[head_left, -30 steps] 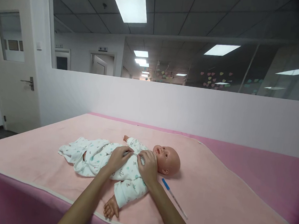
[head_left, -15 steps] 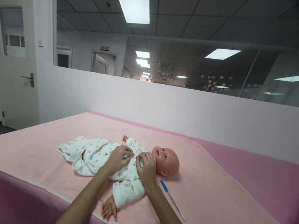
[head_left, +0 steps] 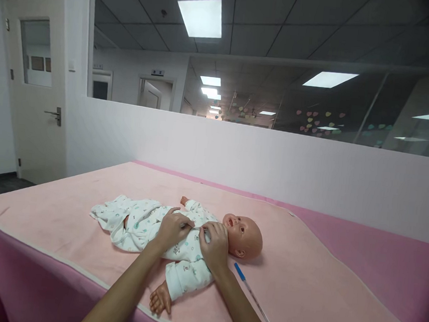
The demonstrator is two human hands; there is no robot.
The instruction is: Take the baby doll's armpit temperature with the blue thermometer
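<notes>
In the head view, a doll lies on its back on a counter spread with a peach cloth, its head to the right and the legs to the left. It wears a white suit with small printed figures, and a patch of its leg shows through a gap in the trouser part. The near sleeve stretches towards the front edge, with the doll's near palm on the cloth; the far arm points away.

Both of the person's hands rest at the doll's chest, fingertips facing each other just apart. The left hand has a narrow grip, thumb and fingers drawn together over the suit front. The right hand curls just below the doll's chin, its grip narrow too. Whether either one pinches the fabric, I cannot tell.

A thin clear stick with a blue end lies beside the right forearm, near the doll's head. Behind the counter stands a white wall under a wide window.
</notes>
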